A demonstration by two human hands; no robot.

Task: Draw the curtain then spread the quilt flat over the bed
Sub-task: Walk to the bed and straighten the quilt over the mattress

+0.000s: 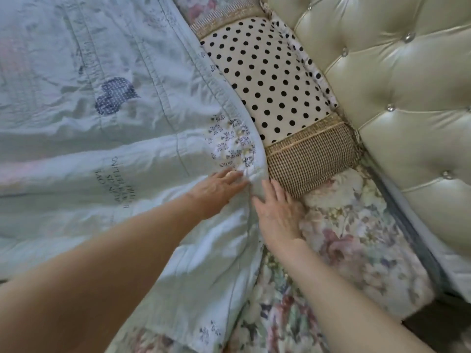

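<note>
A pale blue-green quilt (89,123) with a dark checked heart and printed lettering lies over the left and middle of the bed. Its curved edge runs down beside a pillow. My left hand (216,189) rests flat on the quilt near that edge, fingers spread. My right hand (277,215) lies flat just beside it, fingers apart, touching the quilt's edge where it meets the floral sheet (356,238). Neither hand grips the cloth. No curtain is in view.
A black-dotted white pillow (267,80) with a checked end (311,159) lies along the quilt's edge. A cream tufted headboard (395,85) with shiny studs fills the upper right. Dark floor (446,324) shows at the lower right corner.
</note>
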